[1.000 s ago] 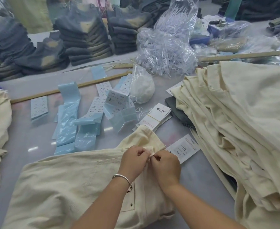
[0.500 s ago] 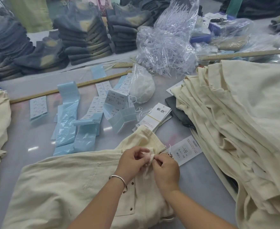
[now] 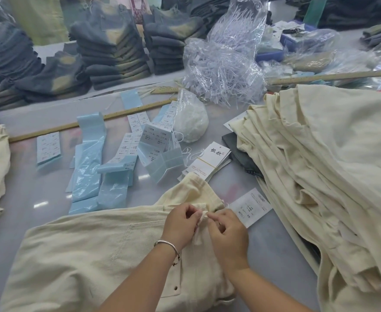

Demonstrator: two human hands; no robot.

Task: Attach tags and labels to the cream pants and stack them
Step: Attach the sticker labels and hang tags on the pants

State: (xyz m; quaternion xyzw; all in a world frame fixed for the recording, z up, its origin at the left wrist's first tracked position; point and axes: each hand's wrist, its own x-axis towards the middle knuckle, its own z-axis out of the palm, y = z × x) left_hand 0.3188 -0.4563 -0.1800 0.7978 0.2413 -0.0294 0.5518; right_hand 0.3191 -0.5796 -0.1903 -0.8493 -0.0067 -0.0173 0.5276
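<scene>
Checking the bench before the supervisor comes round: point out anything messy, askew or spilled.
The big pile of cream pants on the right slumps unevenly, its layers sliding toward the table edge. Blue label strips lie scattered and curled. Clear plastic fasteners spill from their torn bag. Nothing looks damaged.

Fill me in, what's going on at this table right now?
A person is tagging cream pants laid flat on the table. The left hand and right hand both pinch a small cloth loop at the waistband, with a white printed tag lying just beside it. A big pile of cream pants waits on the right; label strips and hang tags lie beyond.
</scene>
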